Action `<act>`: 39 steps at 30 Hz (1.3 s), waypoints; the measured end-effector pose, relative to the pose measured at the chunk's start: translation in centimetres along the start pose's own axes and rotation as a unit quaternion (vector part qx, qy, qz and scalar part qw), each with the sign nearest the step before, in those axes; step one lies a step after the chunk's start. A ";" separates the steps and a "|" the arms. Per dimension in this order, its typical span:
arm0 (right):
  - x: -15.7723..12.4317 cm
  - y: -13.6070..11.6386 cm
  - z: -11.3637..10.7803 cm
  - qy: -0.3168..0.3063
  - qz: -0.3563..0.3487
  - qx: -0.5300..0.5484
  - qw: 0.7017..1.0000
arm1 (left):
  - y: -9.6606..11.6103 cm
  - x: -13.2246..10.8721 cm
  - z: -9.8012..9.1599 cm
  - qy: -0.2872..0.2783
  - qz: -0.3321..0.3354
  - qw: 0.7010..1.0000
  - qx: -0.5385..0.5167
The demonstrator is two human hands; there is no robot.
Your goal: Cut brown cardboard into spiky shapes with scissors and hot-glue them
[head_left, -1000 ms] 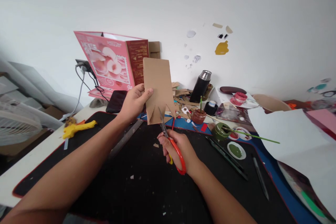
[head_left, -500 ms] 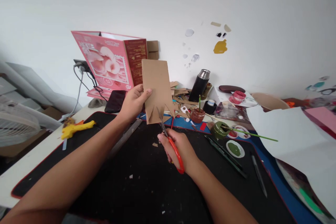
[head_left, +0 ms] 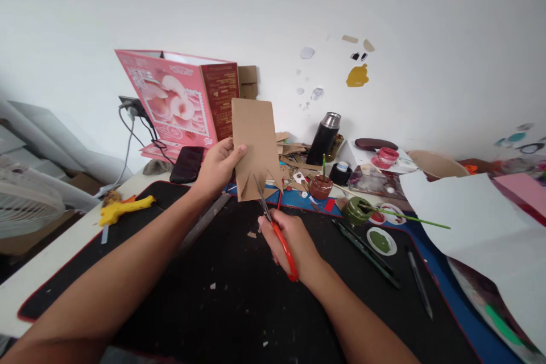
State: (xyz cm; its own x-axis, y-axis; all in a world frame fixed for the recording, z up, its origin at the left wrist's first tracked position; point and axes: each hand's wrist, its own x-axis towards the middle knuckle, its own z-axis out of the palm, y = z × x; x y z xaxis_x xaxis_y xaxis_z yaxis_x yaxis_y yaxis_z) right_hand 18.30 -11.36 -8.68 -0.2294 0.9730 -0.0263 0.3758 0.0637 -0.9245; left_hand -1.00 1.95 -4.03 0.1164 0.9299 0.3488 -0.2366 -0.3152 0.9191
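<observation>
My left hand pinches the left edge of a brown cardboard piece, held upright above the black mat. The card's lower edge has pointed notches cut into it. My right hand is closed round the red handles of a pair of scissors. The blades point up into the bottom edge of the cardboard, between two of the points.
A pink printed box stands at the back. A yellow glue gun lies left, a metal ruler under my left wrist. Black flask, paint pots, a brush, pens and white paper crowd the right.
The scissors' handles have drawn together and the blades have gone slightly deeper into the cardboard's lower edge. The left hand holds the card where it was.
</observation>
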 end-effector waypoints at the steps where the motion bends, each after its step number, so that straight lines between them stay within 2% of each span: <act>1: 0.0 0.0 0.0 0.001 0.001 -0.001 1.000 | 0.0 0.0 0.0 0.000 -0.002 1.000 0.001; 17: 0.1 -0.2 0.2 0.030 -0.025 -0.042 0.998 | -0.4 0.0 0.2 0.016 0.004 1.000 -0.004; 26: 0.2 0.4 -0.1 -0.012 0.005 0.000 1.000 | -0.3 0.0 0.1 0.014 -0.002 1.000 -0.001; 35: 0.5 0.6 -0.2 -0.048 -0.014 0.079 0.996 | 0.4 -0.1 0.1 0.013 0.003 1.000 0.003; 39: 0.6 0.6 -0.1 -0.051 -0.002 0.062 0.997 | 0.5 -0.2 -0.1 0.015 0.006 1.000 0.017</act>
State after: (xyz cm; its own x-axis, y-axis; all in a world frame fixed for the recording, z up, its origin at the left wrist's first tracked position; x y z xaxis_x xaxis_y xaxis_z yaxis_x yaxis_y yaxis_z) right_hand 18.51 -10.67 -9.23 -0.3229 0.9448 -0.0559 0.2629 0.0328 -0.9643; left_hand -1.26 1.64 -3.63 0.0837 0.9313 0.3545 -0.2043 -0.3322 0.9208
